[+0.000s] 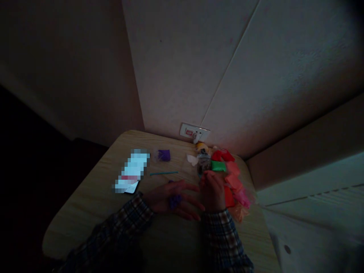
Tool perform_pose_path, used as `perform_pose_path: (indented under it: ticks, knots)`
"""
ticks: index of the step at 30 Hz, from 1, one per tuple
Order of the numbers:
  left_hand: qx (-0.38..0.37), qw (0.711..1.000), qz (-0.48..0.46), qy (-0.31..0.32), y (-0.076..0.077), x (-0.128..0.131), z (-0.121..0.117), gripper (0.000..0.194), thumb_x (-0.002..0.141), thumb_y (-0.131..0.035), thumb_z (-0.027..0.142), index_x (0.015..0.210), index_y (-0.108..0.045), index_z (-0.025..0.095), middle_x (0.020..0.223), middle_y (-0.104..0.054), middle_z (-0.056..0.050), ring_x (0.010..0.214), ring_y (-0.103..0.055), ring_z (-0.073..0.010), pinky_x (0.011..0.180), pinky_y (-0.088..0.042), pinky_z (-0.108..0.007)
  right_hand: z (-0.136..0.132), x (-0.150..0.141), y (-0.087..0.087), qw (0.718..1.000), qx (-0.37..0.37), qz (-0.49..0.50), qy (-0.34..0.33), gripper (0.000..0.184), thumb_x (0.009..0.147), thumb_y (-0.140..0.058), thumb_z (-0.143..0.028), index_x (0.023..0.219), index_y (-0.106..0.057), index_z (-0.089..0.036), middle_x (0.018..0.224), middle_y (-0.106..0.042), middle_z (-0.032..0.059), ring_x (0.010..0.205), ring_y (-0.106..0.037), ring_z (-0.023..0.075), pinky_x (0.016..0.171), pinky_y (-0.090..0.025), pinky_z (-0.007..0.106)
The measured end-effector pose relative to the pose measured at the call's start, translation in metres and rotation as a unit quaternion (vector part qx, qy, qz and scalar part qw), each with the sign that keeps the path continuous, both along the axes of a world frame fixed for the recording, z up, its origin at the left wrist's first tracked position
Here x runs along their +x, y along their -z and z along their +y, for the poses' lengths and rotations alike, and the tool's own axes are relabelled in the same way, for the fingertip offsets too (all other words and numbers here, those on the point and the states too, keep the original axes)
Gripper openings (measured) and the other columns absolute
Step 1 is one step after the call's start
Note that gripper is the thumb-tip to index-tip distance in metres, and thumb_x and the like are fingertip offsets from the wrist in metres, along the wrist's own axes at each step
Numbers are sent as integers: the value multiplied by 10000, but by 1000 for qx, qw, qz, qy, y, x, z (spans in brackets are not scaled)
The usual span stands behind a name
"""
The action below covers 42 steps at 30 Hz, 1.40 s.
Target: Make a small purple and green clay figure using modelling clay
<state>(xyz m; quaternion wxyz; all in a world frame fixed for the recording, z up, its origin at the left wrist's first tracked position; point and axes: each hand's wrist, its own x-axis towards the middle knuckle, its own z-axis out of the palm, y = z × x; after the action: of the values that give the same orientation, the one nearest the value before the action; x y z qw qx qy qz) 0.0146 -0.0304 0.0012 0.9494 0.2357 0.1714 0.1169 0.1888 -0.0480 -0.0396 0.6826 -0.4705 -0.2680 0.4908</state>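
My left hand (174,199) is turned palm up with its fingers stretched and slightly apart. A lump of purple modelling clay (174,201) rests on its palm. My right hand (212,189) is raised just right of the left fingertips, its fingers curled closed; whatever they hold, if anything, is hidden. Beyond my left hand, a thin blue stick (164,173) lies on the wooden table (88,208). A clear bag with purple clay (164,155) sits behind the stick. Close behind my right hand are a green packet (218,166) and a dark packet (204,163).
A phone (132,170) with a lit, blurred screen lies at the left. Several red, pink and orange packets (233,181) crowd the table's right side. A white piece (192,160) and a yellow-orange packet (201,147) are near the wall socket (189,131). Walls border the table's back.
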Motion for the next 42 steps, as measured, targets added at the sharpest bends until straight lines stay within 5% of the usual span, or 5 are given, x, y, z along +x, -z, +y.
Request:
perform_pose_path:
  ticks: [7,11,22,28,42]
  knots:
    - [36,997,24,67,21,4,6,665,875,-289,654,1357,-344,198,861,-727,-138,634,-706,-258,688,-496,-406,-5,1,-6,984,60,-91,-144,199,704,-729,-376,757,-638,-207,619,-583,-21,586,-531,125,534,-422,234]
    - [45,996,34,64,26,4,5,690,879,-239,664,1396,-230,206,806,-722,-104,680,-708,-261,736,-485,-427,-8,3,-16,966,66,-134,-212,173,754,-698,-382,805,-641,-226,686,-654,-3,651,-610,151,638,-499,280]
    - [-28,999,29,-18,25,2,9,534,961,-149,530,1146,-485,158,813,-682,-51,797,-679,-200,857,-422,-370,-10,3,-22,872,93,-342,-339,124,821,-614,-315,861,-631,-199,845,-690,37,797,-637,174,732,-497,290]
    - [-33,999,35,-1,18,4,9,585,957,-90,526,1139,-496,146,739,-647,-31,704,-663,-188,888,-408,-391,-10,3,-21,861,100,-361,-344,125,861,-564,-290,900,-640,-199,898,-695,49,844,-640,179,774,-487,300]
    - [-48,997,62,-25,24,1,9,492,925,-306,563,1049,-554,157,839,-668,-57,764,-666,-216,936,-382,-428,-11,1,-18,860,87,-345,-366,87,799,-619,-215,869,-567,-211,913,-662,33,870,-620,174,794,-476,301]
